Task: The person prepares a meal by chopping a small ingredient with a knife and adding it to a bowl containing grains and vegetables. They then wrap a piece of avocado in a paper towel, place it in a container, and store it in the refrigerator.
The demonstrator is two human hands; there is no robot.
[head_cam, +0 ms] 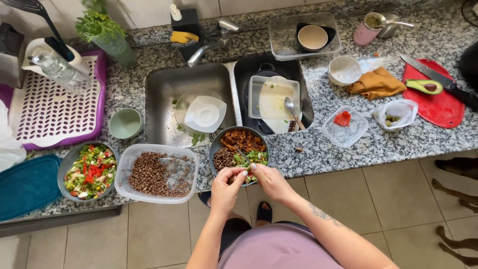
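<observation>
Countertop (318, 149) of speckled granite runs across your view, and at its far left a purple drying tray (52, 107) holds a clear bottle (57, 69), with a teal lid (27, 185) at the counter's front edge below it. Next comes a small green cup (125, 123), then a grey bowl of chopped salad (88, 172) with red and green pieces, touching a clear plastic tub of brown lentils (157, 173). Behind them the steel sink (169, 84) holds a glass bowl with a white lid in it. Your left hand (226, 188) and right hand (270, 180) meet over the near rim of the dark bowl (241, 149), which sits at the counter's front edge just right of the tub and holds browned chunks, lentils and greens. Both hands are pinched narrow, fingertips together on something small between them; you cannot tell what it is. A thin utensil handle (242, 154) rests in the bowl just beyond your fingers. Further right sit a clear tub with a red piece (344, 128), an orange cloth (377, 83), and a red cutting board (438, 102) with half an avocado (423, 86) and a knife (438, 77).
</observation>
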